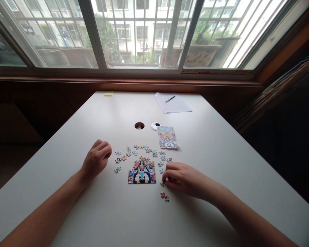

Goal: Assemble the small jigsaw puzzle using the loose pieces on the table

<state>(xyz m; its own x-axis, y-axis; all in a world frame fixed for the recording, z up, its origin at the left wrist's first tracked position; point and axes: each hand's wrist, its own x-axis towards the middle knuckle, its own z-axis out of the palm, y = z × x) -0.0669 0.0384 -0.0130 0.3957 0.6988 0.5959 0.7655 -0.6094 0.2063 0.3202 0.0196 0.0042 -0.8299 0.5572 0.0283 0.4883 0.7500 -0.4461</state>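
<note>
A partly assembled jigsaw puzzle (142,173) lies on the white table, its lower part showing a blue cartoon dog face and its top edge uneven. My left hand (98,155) rests in a loose fist left of the loose pieces, with nothing showing in it. To the right of the puzzle, my right hand (181,176) has its fingers pinched at a small puzzle piece (162,184), which they partly cover. Another loose piece or joined pair (164,197) lies just below that hand. Several loose puzzle pieces (135,153) form an arc around the puzzle's top and sides.
A printed picture sheet (168,137) lies behind the pieces on the right. Near it are a round cable hole (139,126) and its silver cover (156,126). Farther back lie paper sheets (173,105) with a pen (170,99) and a yellow note (108,94). A barred window stands beyond.
</note>
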